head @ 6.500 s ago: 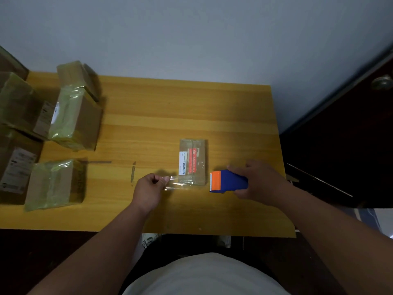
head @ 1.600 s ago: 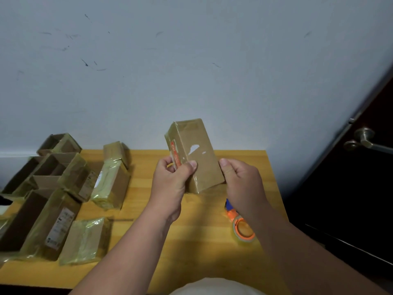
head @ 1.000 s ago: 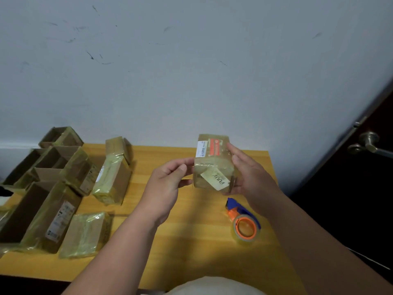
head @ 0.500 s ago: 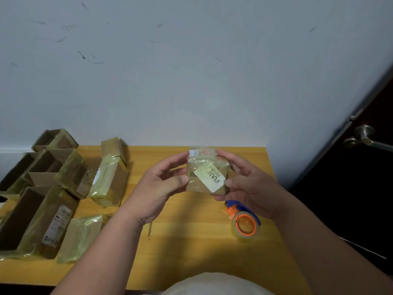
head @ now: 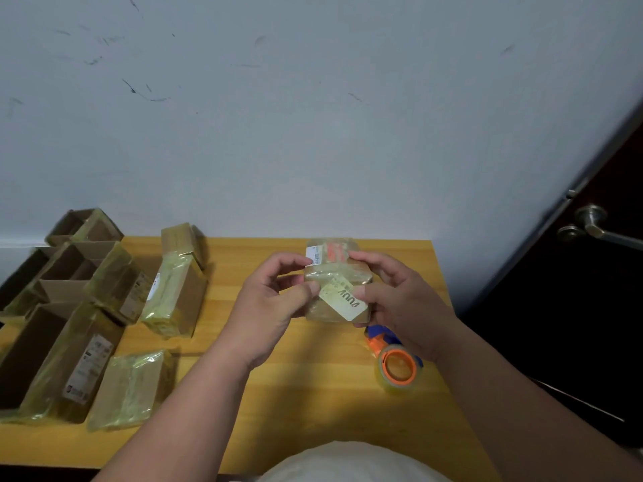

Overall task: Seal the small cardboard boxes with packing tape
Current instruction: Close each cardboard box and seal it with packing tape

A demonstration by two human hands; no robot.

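A small cardboard box (head: 336, 280), wrapped in glossy clear tape, is held above the middle of the wooden worktop (head: 313, 394), near its far edge where the wood meets the pale wall (head: 313, 116). The left hand (head: 269, 307) grips the box's left side, thumb on the near face and fingers curled round the top corner by a white barcode sticker. The right hand (head: 400, 300) grips the right side, thumb pressed on the near face beside a slanted pale label (head: 342, 302), fingers wrapped over the top. A red printed patch shows on the box's upper face. Below the right hand, towards the right edge of the worktop, a tape dispenser (head: 396, 363) with a blue body and an orange core lies on the wood, its clear roll facing the camera; it sits close to the right edge. In the left of the frame a group of taped boxes (head: 174, 290) and open-topped cartons (head: 69, 307) crowds the worktop, some overhanging its left edge; one flat taped packet (head: 132, 387) lies nearest the front edge. Between that group and the dispenser, bare wood runs under both forearms down to the front edge. At the right of the frame, beyond the worktop's edge, stands a dark door (head: 591, 307) with a metal lever handle (head: 595, 226).
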